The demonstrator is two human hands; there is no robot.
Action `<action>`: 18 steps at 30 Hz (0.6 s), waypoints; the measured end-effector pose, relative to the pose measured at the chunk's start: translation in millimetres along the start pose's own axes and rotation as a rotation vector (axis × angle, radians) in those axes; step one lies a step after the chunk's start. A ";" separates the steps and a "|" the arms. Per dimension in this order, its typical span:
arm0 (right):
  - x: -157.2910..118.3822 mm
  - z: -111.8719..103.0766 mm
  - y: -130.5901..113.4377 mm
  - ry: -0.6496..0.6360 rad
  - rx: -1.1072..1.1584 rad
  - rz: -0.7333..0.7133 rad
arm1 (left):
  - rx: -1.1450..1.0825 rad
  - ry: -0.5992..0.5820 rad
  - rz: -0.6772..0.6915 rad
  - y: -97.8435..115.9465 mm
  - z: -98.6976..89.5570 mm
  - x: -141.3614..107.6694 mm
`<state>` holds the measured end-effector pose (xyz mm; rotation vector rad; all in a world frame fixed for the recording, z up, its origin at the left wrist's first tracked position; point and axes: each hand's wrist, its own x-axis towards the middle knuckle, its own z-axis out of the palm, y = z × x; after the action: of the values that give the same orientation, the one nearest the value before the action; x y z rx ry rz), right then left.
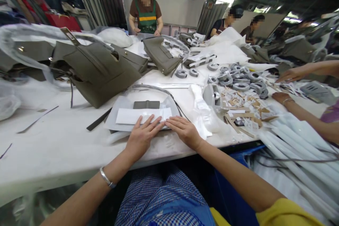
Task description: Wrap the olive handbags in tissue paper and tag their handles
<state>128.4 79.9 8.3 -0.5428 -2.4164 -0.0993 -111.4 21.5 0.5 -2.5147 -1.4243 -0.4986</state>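
Note:
A white padded strip point(127, 116) lies across a translucent sheet point(112, 118) on the table in front of me. My left hand point(144, 134) rests on the strip's lower edge with its fingers spread. Beside it, my right hand point(185, 132) lies flat at the strip's right end, its fingertips meeting those of the left. Just beyond the strip is a small grey-green folded piece point(146, 105). A thin dark strap curves behind the sheet. The sheet's lower edge is partly hidden by my hands.
Grey-green bags point(100, 67) stand at the left and back of the white table point(66, 148). Coiled grey straps point(241, 81), tags point(238, 102) and white tubes point(304, 148) are at right, near another person's hands. Several people work beyond.

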 end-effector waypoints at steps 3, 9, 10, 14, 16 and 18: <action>-5.9 8.2 4.2 0.030 0.026 0.000 | -0.014 -0.016 -0.015 4.4 -6.7 3.6; -5.6 1.1 1.7 -0.023 0.034 0.006 | -0.025 -0.022 0.030 7.3 -7.6 8.2; -7.7 -2.6 -0.4 -0.053 0.022 0.002 | -0.018 -0.011 0.034 6.4 -5.3 7.7; -22.8 -19.0 -11.8 -0.176 -0.057 -0.033 | -0.015 0.033 0.016 3.8 2.8 4.6; -28.7 -24.0 -16.5 -0.204 -0.074 -0.053 | -0.028 0.044 0.010 3.8 4.1 4.1; -30.7 -24.8 -19.1 -0.215 -0.089 -0.072 | -0.040 0.048 0.005 4.1 4.1 4.4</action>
<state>156.6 46.5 10.1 -0.5298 -2.6521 -0.1894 -105.1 24.2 -1.6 -2.5180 -1.4045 -0.5886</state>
